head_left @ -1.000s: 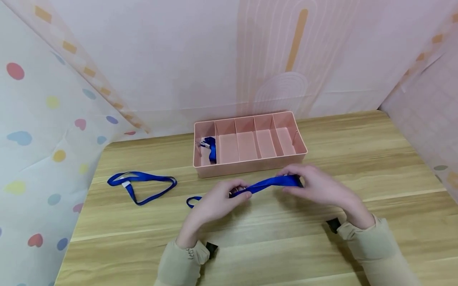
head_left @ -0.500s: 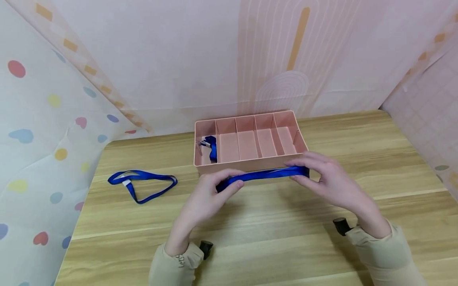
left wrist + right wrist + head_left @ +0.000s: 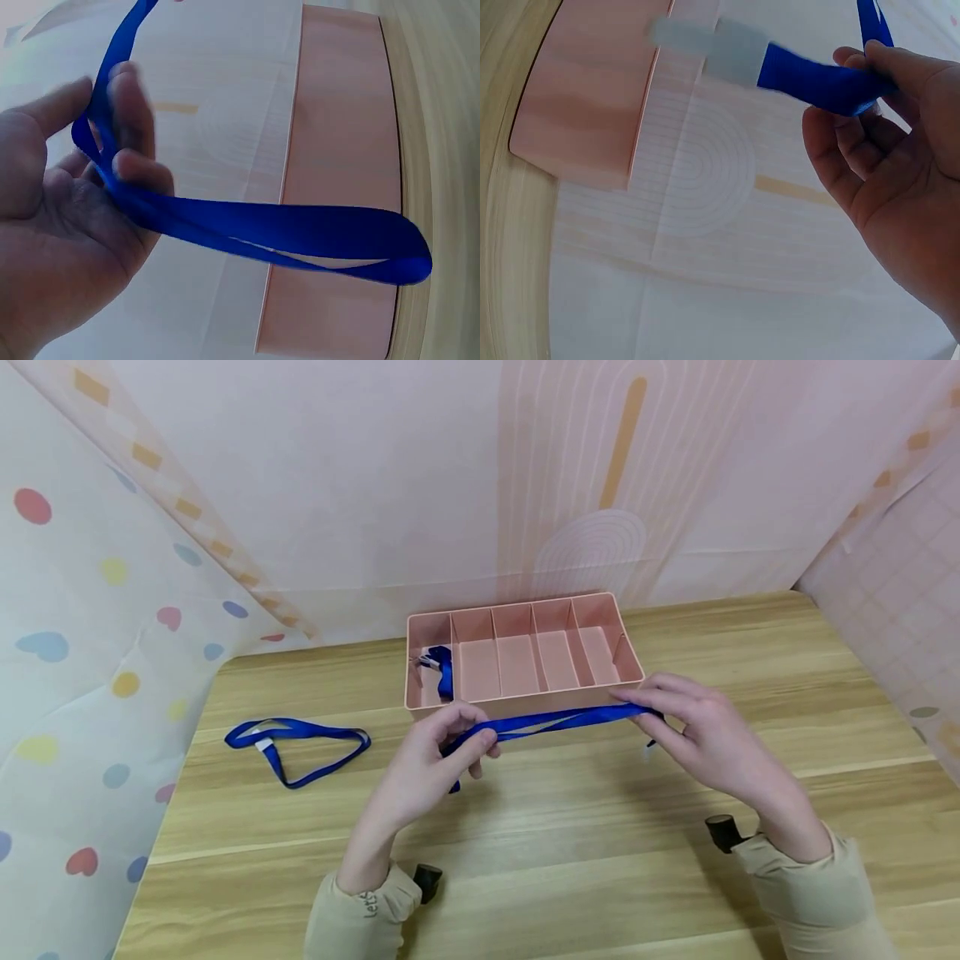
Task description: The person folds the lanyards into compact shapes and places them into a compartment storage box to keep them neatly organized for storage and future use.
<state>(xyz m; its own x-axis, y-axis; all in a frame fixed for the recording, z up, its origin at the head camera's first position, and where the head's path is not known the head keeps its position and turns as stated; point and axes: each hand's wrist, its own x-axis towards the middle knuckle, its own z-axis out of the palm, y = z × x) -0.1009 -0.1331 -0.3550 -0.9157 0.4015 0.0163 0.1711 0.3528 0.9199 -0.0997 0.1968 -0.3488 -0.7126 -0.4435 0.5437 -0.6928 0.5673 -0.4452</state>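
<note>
A blue lanyard (image 3: 558,720) is stretched between my two hands, in front of the pink box. My left hand (image 3: 427,764) pinches one part between thumb and fingers; in the left wrist view a loop of the lanyard (image 3: 300,229) hangs past the palm. The other end is pinched by my right hand (image 3: 701,735). From that hand dangles the lanyard's whitish clip end (image 3: 739,52), blurred in the right wrist view. A second blue lanyard (image 3: 318,727) lies looped on the table at the left.
The pink box (image 3: 525,697) has several compartments in a row and stands near the back wall. Its leftmost compartment holds another folded blue lanyard (image 3: 446,672). The wooden table (image 3: 562,877) runs up to patterned walls at the back and sides.
My hands have moved apart, drawing the lanyard out between them. The right hand shifted right and slightly away, the left slightly left. The whitish end now hangs below my right hand.
</note>
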